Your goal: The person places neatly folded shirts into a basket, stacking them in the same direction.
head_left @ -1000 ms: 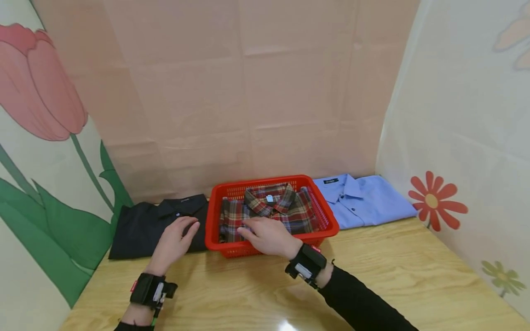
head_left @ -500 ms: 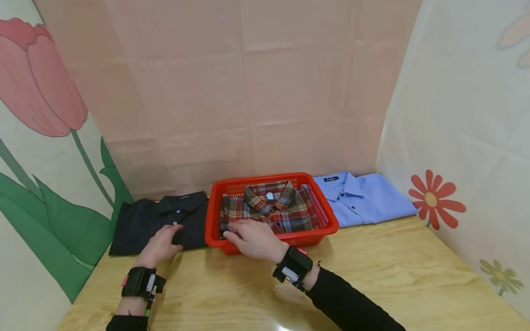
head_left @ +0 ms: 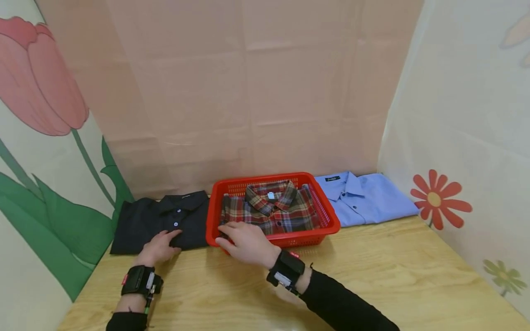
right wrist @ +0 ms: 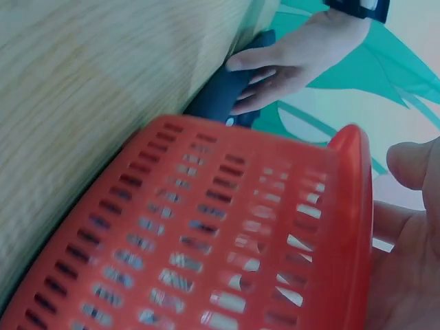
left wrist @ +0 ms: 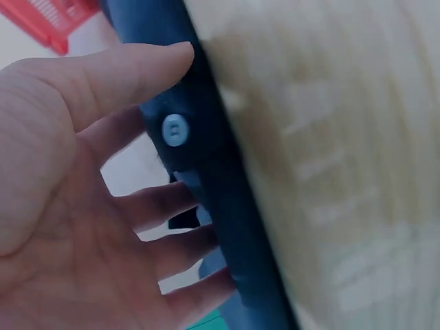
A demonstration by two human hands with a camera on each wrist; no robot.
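In the head view, my left hand (head_left: 159, 248) rests at the front edge of a folded black shirt (head_left: 136, 225), its fingers stretched over the top. The left wrist view shows the thumb against the front fold of that shirt (left wrist: 227, 199), near a pale button, and the fingers reaching across it. A red plastic basket (head_left: 302, 239) holds a folded plaid shirt (head_left: 306, 214). Over the basket's front left rim hovers my right hand (head_left: 250, 246), loosely bent, with nothing in its grasp. In the right wrist view its thumb and fingers are beside the basket rim (right wrist: 354, 227).
A folded light blue shirt (head_left: 368, 202) lies right of the basket, close to the back wall (head_left: 256, 92). All of these stand on a wooden table (head_left: 372, 271). Flower-printed white sheets (head_left: 463, 115) flank both sides.
My left hand has come down and slightly left onto the black shirt's front edge. The right hand has moved left along the front of the basket. Shirts and basket keep their places.
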